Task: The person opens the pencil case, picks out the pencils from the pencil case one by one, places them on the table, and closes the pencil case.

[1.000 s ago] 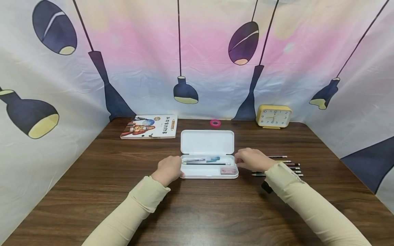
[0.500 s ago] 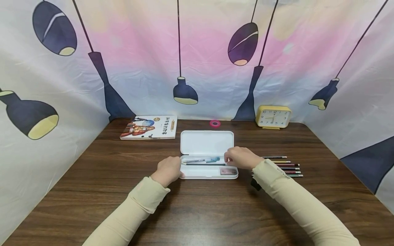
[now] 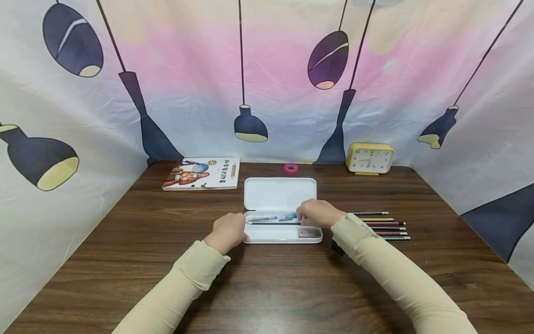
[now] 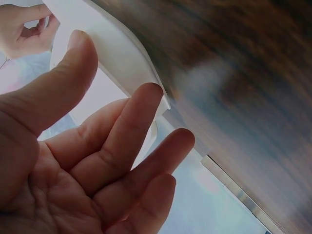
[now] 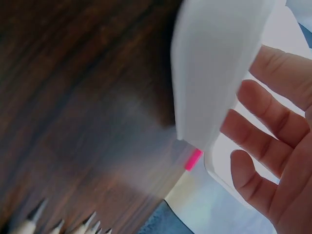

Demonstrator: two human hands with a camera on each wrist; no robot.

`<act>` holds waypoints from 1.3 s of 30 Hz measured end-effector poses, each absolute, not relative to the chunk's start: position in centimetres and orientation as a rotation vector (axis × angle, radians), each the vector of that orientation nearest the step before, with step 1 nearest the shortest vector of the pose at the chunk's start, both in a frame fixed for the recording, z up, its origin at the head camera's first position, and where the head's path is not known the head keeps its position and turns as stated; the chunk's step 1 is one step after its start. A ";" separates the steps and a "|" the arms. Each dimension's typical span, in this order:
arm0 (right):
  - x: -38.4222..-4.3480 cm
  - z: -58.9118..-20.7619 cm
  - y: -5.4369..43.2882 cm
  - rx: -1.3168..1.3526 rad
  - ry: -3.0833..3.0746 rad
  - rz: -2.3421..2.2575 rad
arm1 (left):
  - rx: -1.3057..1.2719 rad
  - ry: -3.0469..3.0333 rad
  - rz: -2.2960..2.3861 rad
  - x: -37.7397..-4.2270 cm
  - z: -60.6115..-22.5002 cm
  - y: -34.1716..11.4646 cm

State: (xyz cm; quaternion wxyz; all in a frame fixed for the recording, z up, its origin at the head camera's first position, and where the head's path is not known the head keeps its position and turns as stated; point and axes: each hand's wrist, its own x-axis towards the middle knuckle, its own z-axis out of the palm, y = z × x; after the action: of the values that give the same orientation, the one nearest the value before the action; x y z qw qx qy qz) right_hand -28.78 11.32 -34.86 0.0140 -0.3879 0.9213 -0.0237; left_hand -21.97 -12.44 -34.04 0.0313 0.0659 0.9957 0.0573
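A white pencil case (image 3: 267,235) stands with its lid (image 3: 280,194) raised at the back. My left hand (image 3: 227,232) grips the left end of the case, thumb at the front corner; in the left wrist view its thumb (image 4: 80,58) lies against the white wall. Inside are a clear pen with a blue cap (image 3: 287,217), a dark pencil (image 3: 273,223) and a pinkish eraser (image 3: 309,233). My right hand (image 3: 319,212) reaches over the right end, bent fingertips down by the pen cap and pencil end. I cannot tell whether they pinch either one.
Several pencils (image 3: 385,223) lie side by side right of the case, partly under the right sleeve. A picture book (image 3: 204,174) is at the back left. Behind the case are a pink ring-shaped item (image 3: 291,168) and a yellow clock (image 3: 370,158), before a fabric backdrop.
My right hand has moved left from beside the case's right end to over its pen compartment, hiding the pencil's right end. The left hand has stayed on the case.
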 end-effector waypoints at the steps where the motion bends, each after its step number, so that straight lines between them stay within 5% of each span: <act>1: -28.8 -34.9 11.2 -1.208 2.863 -0.079 | 0.205 3.067 0.178 -21.9 -34.0 -12.5; 39: -28.8 -34.6 11.3 -1.161 2.879 -0.037 | 0.208 3.075 0.193 -22.0 -34.0 -12.4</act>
State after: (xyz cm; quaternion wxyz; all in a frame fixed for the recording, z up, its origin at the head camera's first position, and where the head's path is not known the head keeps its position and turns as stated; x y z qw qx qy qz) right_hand -28.77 11.29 -34.61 0.0185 -0.3740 0.9272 -0.0119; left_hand -22.04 -12.38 -33.98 0.0269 0.0675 0.9954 0.0626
